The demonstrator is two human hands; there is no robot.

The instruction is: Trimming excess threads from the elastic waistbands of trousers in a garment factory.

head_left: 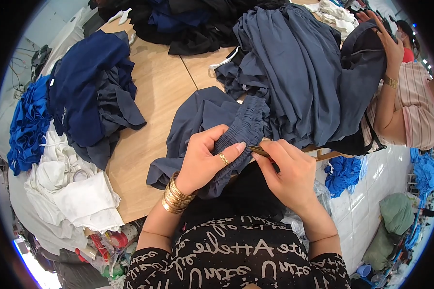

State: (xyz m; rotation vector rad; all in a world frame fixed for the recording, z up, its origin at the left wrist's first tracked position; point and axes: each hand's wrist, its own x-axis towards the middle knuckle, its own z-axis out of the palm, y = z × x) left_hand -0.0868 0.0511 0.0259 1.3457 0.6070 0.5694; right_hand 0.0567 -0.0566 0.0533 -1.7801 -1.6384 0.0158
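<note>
A black top, printed across its body and sleeves with pale, looping script lettering, is worn. The left hand is adorned with a gold-coloured openwork ring, and slim gold-coloured bangles are stacked behind it.

Light wood-look table, seam in top, pretty buried tbh. Left side: slouchy heap of navy and dark grey clothes. White cloth bunched at near-left corner. Black pile along far edge. Big slate-grey heap on right, gathered-waist grey garment partly spread just beside it. White tiled floor: bulging green sacks, lower right.
</note>
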